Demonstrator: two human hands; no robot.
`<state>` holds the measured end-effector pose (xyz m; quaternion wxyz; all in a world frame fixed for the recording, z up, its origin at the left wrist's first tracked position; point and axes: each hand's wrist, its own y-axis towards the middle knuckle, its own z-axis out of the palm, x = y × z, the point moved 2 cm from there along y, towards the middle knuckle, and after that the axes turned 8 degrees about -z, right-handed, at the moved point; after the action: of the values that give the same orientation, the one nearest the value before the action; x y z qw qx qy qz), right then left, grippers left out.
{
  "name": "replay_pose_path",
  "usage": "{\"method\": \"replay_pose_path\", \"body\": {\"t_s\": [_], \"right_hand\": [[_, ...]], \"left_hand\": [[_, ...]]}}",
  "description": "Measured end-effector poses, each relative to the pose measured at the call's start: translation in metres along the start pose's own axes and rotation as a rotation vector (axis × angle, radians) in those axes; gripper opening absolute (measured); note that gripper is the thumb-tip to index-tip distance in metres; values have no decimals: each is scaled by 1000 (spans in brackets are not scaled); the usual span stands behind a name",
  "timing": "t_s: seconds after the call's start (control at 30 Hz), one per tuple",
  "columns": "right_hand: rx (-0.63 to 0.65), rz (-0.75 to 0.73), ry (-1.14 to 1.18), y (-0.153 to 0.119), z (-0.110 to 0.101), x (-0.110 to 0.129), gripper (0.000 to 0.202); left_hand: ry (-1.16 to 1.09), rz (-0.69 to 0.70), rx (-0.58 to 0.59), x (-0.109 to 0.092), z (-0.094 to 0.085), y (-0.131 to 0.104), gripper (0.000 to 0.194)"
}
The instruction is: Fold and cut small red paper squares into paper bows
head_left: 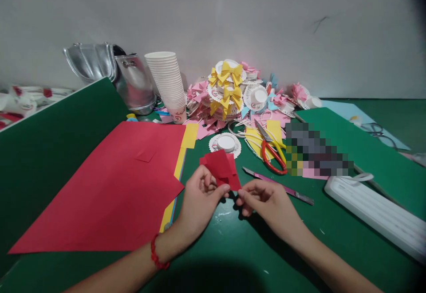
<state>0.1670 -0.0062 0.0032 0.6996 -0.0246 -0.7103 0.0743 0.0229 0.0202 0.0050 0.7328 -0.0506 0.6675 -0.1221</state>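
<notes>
Just above the green tabletop [216,248], near the centre of the view, two small pieces of red paper [221,164] overlap, one darker than the other. Both hands are at their lower edge: the left hand [203,195] grips the lower left side between thumb and curled fingers, while the right hand [261,197] pinches the lower right corner with thumb and fingertips, its other fingers bent beneath. A red bracelet [157,252] circles the left wrist. Just beyond the pieces lies a white fluted paper disc [225,143] with a round raised centre. To the left, a large red sheet [109,200] lies flat over yellow and blue sheets [191,135], whose edges show along its right side. Near the right hand, a craft knife [278,185] with a purple handle lies slantwise, and beyond it are scissors [264,133] with a red loop handle, resting partly on yellow paper. Further back, a heap of paper decorations [229,90] with yellow, pink and blue bows leans towards the wall, beside a tall stack of paper cups [166,82] and a silver bag [135,82]. At the right, a pixelated patch hides part of the table.
</notes>
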Motion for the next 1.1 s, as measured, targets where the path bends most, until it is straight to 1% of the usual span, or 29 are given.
{"method": "replay_pose_path", "body": {"t_s": [0.1,0.17,0.3,0.47,0.63,0.77,0.87,0.93,1.03,1.1], "right_hand": [[-53,-30,-28,2,-7,3,25],[-66,-40,-55,3,-8,4,22],[-72,-52,-148,2,-4,1,19],[-52,-82,-180,-1,0,-3,17],[-46,-52,-92,-1,1,-2,13],[-48,-15,-6,0,3,-3,17],[-22,7,20,-1,5,-3,20],[-10,8,36,-1,8,-2,21],[-32,23,23,-3,10,1,18],[-64,45,-2,-3,10,3,16]], "left_hand": [[-44,8,-14,-1,-4,4,36],[-47,7,-12,-2,-5,5,36],[-21,-8,-14,-3,-3,2,36],[35,-35,-11,-4,-1,-1,36],[26,-30,7,-2,1,-2,35],[62,-7,7,0,2,-3,34],[117,27,-6,0,4,-5,30],[138,42,6,1,7,-7,28],[131,49,42,1,11,-9,29],[134,53,44,1,11,-9,30]]}}
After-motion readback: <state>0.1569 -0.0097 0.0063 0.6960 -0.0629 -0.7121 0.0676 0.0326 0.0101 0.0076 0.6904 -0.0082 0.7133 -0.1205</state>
